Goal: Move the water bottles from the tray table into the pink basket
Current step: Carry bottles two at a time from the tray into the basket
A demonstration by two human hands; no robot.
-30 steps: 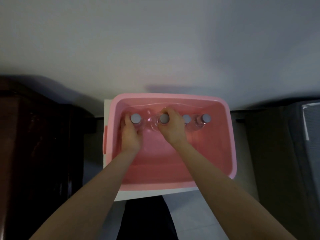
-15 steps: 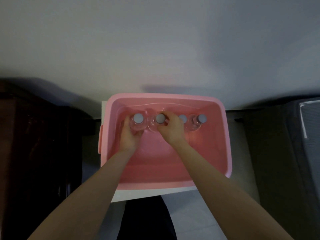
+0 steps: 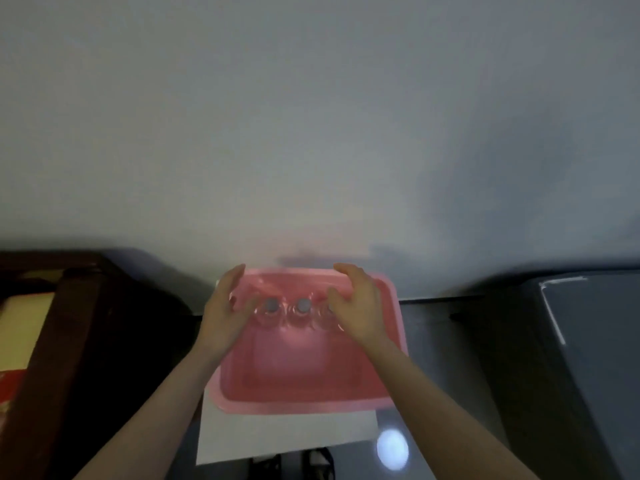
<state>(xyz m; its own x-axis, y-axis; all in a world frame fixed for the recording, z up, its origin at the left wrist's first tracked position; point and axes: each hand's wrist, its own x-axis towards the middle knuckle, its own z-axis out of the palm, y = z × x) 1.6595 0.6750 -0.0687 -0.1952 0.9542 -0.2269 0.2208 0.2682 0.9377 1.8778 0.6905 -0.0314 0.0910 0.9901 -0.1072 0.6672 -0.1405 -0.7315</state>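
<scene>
The pink basket (image 3: 304, 400) sits on the white tray table (image 3: 287, 434) by the wall. Clear water bottles with grey caps stand in a row along its far side; two caps (image 3: 272, 305) (image 3: 303, 305) show plainly, and a third bottle (image 3: 325, 317) is partly hidden behind my right hand. My left hand (image 3: 227, 313) hovers over the basket's left wall, fingers straight and spread, holding nothing. My right hand (image 3: 356, 306) hangs above the right end of the row, fingers loosely bent, empty.
A dark wooden piece of furniture (image 3: 69, 341) stands to the left. A dark grey unit (image 3: 571, 358) stands to the right. The pale wall (image 3: 311, 133) rises directly behind the basket. A bright light spot (image 3: 392, 448) reflects on the floor.
Both hands have let go of the bottle tops and lifted up and apart. The view has pulled back and tilted upward.
</scene>
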